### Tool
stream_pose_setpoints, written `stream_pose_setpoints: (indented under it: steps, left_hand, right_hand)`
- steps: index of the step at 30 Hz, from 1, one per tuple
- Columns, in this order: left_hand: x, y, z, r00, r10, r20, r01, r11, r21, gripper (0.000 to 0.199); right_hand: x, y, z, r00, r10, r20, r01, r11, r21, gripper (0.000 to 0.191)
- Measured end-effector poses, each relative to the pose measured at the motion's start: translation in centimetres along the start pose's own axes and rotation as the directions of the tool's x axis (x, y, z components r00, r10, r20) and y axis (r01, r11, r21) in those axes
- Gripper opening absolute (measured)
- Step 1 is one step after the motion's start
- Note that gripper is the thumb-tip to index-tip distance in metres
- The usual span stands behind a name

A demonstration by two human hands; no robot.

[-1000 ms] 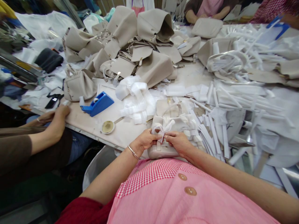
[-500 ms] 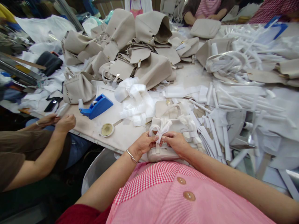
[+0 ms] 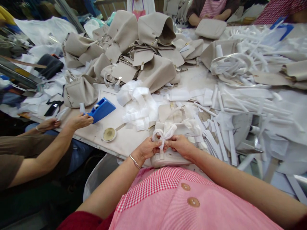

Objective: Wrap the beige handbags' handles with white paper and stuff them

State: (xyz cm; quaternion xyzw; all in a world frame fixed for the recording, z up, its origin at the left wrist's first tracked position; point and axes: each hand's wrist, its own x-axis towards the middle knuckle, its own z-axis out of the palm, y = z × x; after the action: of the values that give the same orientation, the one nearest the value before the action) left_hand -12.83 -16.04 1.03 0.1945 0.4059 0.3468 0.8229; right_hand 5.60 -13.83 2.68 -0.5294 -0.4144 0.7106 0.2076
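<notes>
A beige bag lies at the table's front edge, close against the pink apron. Over it a white wrapping strip forms looped ends like a bow. My left hand pinches the strip from the left, with a metal bangle on the wrist. From the right my right hand pinches the same strip, its fingertips almost touching those of the left. Some fingertips are hidden behind the strip. More white wrapping covers the back part of the bag.
Beige bags are heaped across the table's middle. White strips lie in piles on the right. At left, a co-worker's hand is at a blue tape dispenser, near a round tin. Other people stand at the far side.
The co-worker's hand at left has moved right to the blue tape dispenser. My two hands remain almost in place on the white strip.
</notes>
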Motion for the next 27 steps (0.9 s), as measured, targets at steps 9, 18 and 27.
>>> stream_pose_setpoints:
  steps: [9, 18, 27]
  left_hand:
    - [0.6, 0.2, -1.3, 0.984, -0.133, 0.116, 0.136, 0.991, -0.021, 0.032]
    - [1.0, 0.6, 0.0, 0.975, -0.207, 0.078, 0.200, 0.975, 0.093, 0.051]
    - [-1.4, 1.4, 3.3, 0.771, 0.561, -0.302, -0.155, 0.624, 0.766, 0.056]
  right_hand:
    - [1.3, 1.4, -0.9, 0.972, -0.231, 0.046, 0.235, 0.964, -0.126, 0.021]
    - [1.3, 1.0, 0.1, 0.987, -0.145, -0.071, 0.123, 0.959, -0.254, 0.018]
    - [-0.8, -0.2, -0.6, 0.987, -0.159, -0.037, 0.159, 0.987, -0.008, 0.033]
